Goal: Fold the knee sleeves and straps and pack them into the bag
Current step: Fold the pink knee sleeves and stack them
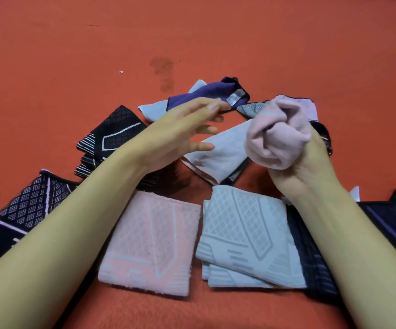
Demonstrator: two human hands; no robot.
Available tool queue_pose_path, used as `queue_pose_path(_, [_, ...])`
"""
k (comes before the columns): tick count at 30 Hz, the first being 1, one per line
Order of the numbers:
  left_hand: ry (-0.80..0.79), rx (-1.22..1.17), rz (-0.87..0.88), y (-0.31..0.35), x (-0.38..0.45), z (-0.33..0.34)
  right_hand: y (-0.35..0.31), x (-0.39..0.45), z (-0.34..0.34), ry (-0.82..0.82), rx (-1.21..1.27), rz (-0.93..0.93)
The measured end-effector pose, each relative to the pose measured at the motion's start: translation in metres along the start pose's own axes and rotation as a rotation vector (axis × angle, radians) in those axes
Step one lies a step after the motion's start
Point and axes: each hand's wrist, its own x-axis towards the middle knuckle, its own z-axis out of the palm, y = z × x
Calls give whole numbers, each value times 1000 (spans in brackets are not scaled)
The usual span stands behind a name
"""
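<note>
Head view looked down on an orange cloth surface (49, 67) strewn with knee sleeves. Nearest lay a folded pink sleeve (151, 243) and, just right of it, a folded grey sleeve (244, 238) resting partly on a dark purple-striped sleeve (382, 224). At near left sat a black patterned sleeve (23, 210), with another black folded one (113, 136) farther back. Above the middle, the right hand (303, 167) gripped a bunched pink sleeve (277, 134), fingers curled round its lower part, the bulk bulging above the fist. The left hand (180, 134) hovered with fingers spread and straight, holding nothing, over a pale folded sleeve (220, 150). Farthest lay a purple sleeve (206, 93), possibly brushed by the left fingertips; blur hid this.
</note>
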Motion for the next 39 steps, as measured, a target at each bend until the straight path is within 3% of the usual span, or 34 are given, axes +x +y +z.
queue_pose_path(4, [-69, 74, 16, 1, -5, 1, 5, 6, 1, 159, -212, -113])
queue_pose_path(6, [-78, 171, 58, -1, -6, 5, 12, 6, -2, 145, -350, -168])
queue_pose_path(14, [114, 390, 195, -6, -4, 5, 13, -4, 4, -122, -498, -100])
queue_pose_path(18, [160, 466, 308, -6, -2, 8, 20, -10, 5, -269, -812, -91])
queue_pose_path(22, [124, 441, 329, -6, -2, 5, 17, -4, 2, -131, -611, -90])
queue_pose_path(25, [94, 360, 295, -5, -2, 0, 8, -2, 1, -209, -386, 27])
queue_pose_path(33, [24, 326, 241, -1, -5, -3, -1, -11, 1, -584, -204, 201])
queue_pose_path(39, [13, 291, 235, -3, -5, -6, 1, -9, -2, -499, -215, 133])
